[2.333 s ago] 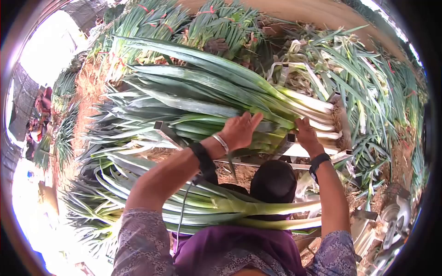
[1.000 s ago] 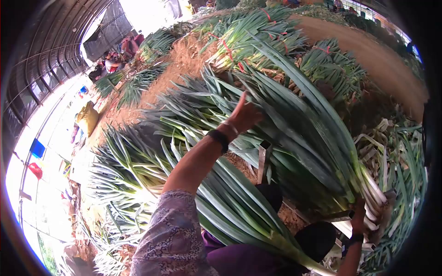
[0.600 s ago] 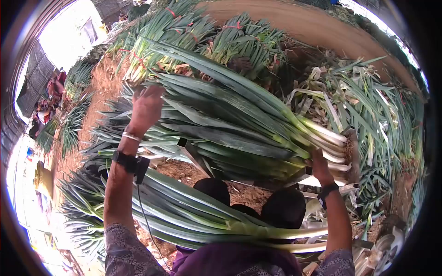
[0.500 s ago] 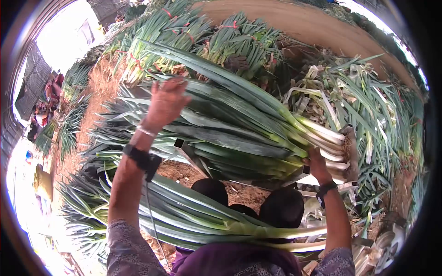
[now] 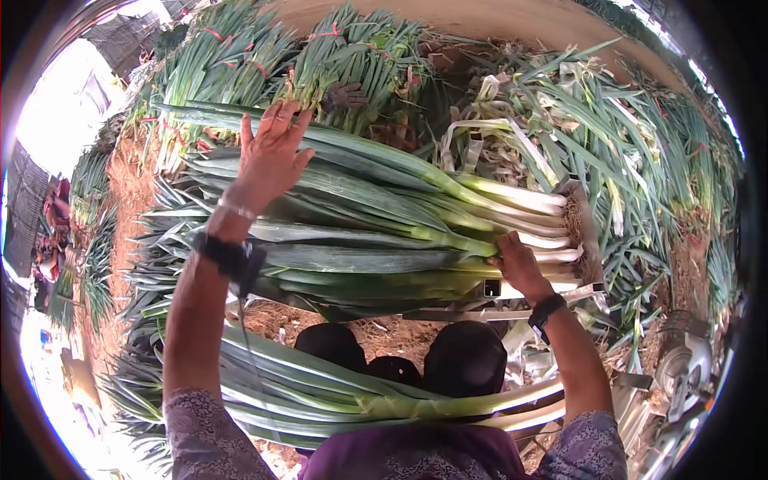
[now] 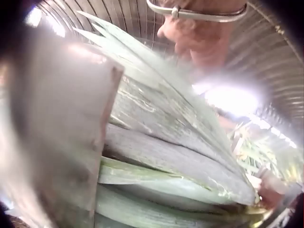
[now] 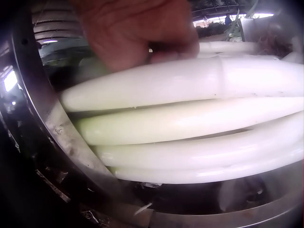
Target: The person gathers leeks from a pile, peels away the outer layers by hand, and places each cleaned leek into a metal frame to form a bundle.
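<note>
A bundle of large leeks (image 5: 360, 188) lies across a metal rack (image 5: 588, 220), white root ends to the right against its upright end plate. My left hand (image 5: 276, 152), fingers spread and straight, is over the far green leaves. Near the white stalks, my right hand (image 5: 518, 264) grips a leek at its lower stem. The right wrist view shows that hand's curled thumb and fingers just above several white stalks (image 7: 190, 118). In the left wrist view, broad leek leaves (image 6: 161, 152) fill the middle behind a blurred metal post (image 6: 71, 123).
More leeks (image 5: 384, 404) lie across the lap, in front of the knees. Bundles tied with red bands (image 5: 232, 60) stand at the back left. Loose leeks and trimmed leaves (image 5: 600, 120) are heaped at the right. A glove (image 5: 344, 96) lies on the back bundles.
My left hand has moved from beside the stems leftward to the leaves, and then to their far side with fingers spread. The right hand has stayed at the stalks. The head view swung left and back.
</note>
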`<state>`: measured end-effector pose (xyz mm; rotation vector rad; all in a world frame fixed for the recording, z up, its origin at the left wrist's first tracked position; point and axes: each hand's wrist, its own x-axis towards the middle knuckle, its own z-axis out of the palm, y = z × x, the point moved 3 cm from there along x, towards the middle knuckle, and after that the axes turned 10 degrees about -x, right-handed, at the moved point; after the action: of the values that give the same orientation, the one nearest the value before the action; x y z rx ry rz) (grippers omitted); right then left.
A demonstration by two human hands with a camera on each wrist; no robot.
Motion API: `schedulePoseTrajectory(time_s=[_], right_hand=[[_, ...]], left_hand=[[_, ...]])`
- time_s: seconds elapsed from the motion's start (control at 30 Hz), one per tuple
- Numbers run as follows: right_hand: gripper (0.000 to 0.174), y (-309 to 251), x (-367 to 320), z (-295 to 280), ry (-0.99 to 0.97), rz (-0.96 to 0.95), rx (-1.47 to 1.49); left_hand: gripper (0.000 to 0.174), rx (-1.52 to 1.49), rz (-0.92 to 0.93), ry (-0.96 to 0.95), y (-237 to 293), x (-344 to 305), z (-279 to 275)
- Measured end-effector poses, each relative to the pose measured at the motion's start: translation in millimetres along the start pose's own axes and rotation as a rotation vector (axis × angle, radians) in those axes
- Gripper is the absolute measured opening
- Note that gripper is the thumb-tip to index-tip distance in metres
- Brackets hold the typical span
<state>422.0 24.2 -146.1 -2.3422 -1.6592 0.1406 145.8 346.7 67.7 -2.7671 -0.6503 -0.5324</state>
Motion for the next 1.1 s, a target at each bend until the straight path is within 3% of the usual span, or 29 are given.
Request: schedulePoseTrajectory(time_s=[0.2, 0.3, 0.37, 0.47, 0.57, 0.6, 0.7, 0.77, 0.83, 0.9, 0.97, 1.0, 1.03, 1.1], right_hand=[[0.039, 0.7, -0.2, 3.2, -0.002, -0.001, -0.054], [0.039, -0.6, -0.6, 3.5, -0.017, 0.03, -0.076], [0.039, 2.1, -1.0, 6.2, -0.027, 0.038, -0.097], [0.04, 1.9, 1.4, 10.2, -0.032, 0.028, -0.102], [0.041, -0.4, 3.3, 3.4, -0.032, 0.024, -0.089], [0.041, -1.6, 4.1, 2.9, -0.034, 0.03, -0.08], [0.042, 1.4, 2.4, 5.5, -0.004, 0.041, -0.052], [0.042, -0.6, 2.7, 4.0, -0.021, 0.071, -0.048], [0.044, -2.1, 0.3, 1.2, 0.02, 0.032, -0.072], [0.044, -2.1, 0.0, 0.7, 0.035, 0.027, -0.059], [0.045, 0.3, -0.8, 2.7, 0.022, 0.028, -0.056], [0.045, 1.4, -1.6, 2.6, 0.02, 0.02, -0.048], [0.047, 2.6, -1.6, 0.3, -0.052, 0.025, -0.066], [0.052, -6.2, -2.5, -19.2, -0.211, 0.057, -0.091]], left_hand=[[0.056, 0.04, -0.078, -0.228, -51.6, 26.7, 28.3], [0.048, -0.132, -0.445, -0.88, -42.7, 25.7, 37.1], [0.042, -0.029, -0.19, -0.967, -43.5, -8.2, 60.2], [0.038, -0.25, -0.251, -0.74, -50.5, -43.9, 64.1], [0.038, -0.138, -0.246, -0.73, -45.1, -40.8, 66.9], [0.038, -0.086, -0.171, -0.674, -60.2, -42.4, 91.9], [0.039, -0.07, -0.167, -0.655, -38.6, -26.0, 45.8], [0.039, -0.177, -0.245, -0.514, -47.7, -24.6, 34.1], [0.042, -0.255, 0.062, -0.297, -82.8, -36.3, 38.7], [0.045, -0.427, -0.159, -0.279, -58.8, -43.0, -18.4], [0.049, -0.447, -0.122, -0.285, -30.4, -64.9, -71.0], [0.045, -0.489, -0.155, -0.375, -13.4, -75.0, -94.1], [0.046, -0.475, -0.198, -0.412, -3.9, -92.7, -108.4], [0.049, -0.441, -0.11, -0.386, 6.8, -133.6, -116.9]])
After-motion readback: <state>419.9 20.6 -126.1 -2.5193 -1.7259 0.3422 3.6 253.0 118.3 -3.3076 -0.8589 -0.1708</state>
